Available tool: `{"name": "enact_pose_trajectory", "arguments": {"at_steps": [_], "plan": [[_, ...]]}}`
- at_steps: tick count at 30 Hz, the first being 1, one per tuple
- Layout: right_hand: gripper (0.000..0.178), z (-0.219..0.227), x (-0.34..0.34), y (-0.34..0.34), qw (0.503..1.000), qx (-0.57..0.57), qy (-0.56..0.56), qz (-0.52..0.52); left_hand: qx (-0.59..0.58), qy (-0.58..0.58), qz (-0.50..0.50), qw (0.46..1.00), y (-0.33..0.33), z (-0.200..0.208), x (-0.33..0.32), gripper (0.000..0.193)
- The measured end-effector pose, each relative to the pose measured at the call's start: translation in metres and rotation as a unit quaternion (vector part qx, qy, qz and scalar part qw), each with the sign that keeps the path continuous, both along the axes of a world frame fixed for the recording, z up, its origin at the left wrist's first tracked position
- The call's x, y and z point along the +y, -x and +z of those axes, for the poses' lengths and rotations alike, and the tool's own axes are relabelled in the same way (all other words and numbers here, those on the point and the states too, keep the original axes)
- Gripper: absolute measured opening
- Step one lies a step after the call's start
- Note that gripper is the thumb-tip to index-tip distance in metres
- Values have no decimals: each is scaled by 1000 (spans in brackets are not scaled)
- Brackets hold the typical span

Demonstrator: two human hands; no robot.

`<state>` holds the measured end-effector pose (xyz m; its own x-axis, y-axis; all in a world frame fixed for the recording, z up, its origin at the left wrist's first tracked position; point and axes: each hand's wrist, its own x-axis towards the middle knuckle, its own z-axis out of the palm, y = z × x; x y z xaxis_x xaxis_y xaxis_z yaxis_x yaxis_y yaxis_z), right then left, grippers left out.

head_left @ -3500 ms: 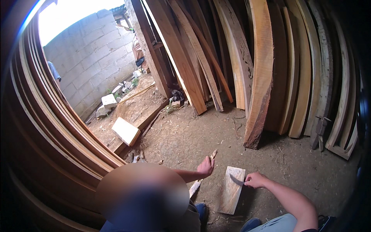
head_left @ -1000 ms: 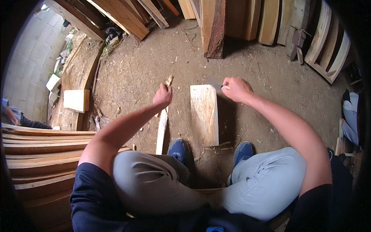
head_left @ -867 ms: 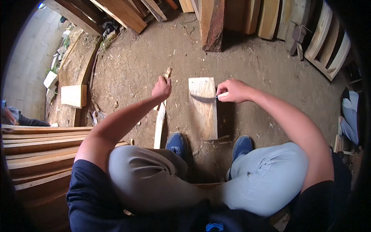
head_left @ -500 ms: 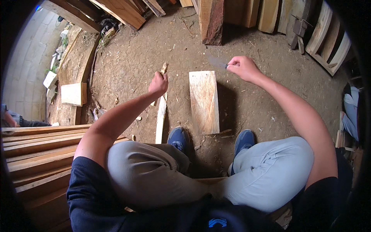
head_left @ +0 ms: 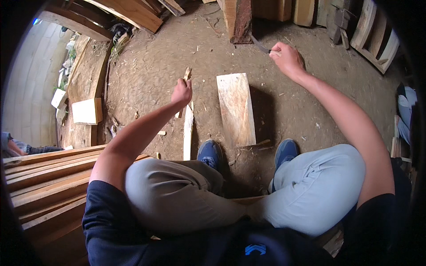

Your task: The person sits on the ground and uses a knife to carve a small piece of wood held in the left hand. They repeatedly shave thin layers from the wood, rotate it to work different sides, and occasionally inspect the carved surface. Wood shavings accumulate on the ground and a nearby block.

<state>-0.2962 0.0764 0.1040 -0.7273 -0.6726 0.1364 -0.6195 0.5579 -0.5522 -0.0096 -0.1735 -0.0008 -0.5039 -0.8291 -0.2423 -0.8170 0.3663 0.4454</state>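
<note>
My left hand [head_left: 181, 91] is closed around a narrow stick of wood [head_left: 187, 72], whose rough end sticks up above the fist. Below that fist, a pale wood strip [head_left: 188, 135] reaches toward my left shoe. In my right hand [head_left: 288, 60], raised at the upper right, is a knife [head_left: 260, 45]; its thin, slightly curved blade points up and left, and my fingers cover most of the handle. Between my two hands, nearer my feet, a thick wood block [head_left: 236, 111] stands on the ground with its pale top up. Neither hand touches it.
Stacked planks [head_left: 53, 177] fill the lower left. A squared beam [head_left: 242, 22] and leaning boards [head_left: 304, 13] line the far side. A wooden frame [head_left: 377, 40] leans at the far right. Chips dot the dirt floor [head_left: 146, 80]. Another person's arm [head_left: 15, 147] shows at the left edge.
My right hand has moved up and a little right with the knife, whose blade was blurred before. My left hand keeps its hold on the stick. The whole view has shifted slightly.
</note>
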Motion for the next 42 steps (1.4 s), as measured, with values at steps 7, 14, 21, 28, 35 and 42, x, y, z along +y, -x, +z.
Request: {"name": "enact_pose_trajectory", "arguments": {"at_steps": [7,14,21,28,35,42], "plan": [[24,-24,22,-26,992,-2,-122,13,30,-33,-58,997,12,14,26,49],[32,-32,12,-26,976,-52,-210,-20,101,-135,-133,977,7,3,41,42],[40,-38,0,-24,924,-374,-70,-46,156,-168,-124,965,22,23,66,60],[37,-10,-9,-49,855,-505,80,88,191,-261,-135,937,33,48,97,63],[40,-10,-10,-61,832,-530,85,139,168,-189,-212,944,36,47,113,58],[38,-13,-8,-65,847,-498,89,164,180,-171,-234,940,40,51,119,54]]}}
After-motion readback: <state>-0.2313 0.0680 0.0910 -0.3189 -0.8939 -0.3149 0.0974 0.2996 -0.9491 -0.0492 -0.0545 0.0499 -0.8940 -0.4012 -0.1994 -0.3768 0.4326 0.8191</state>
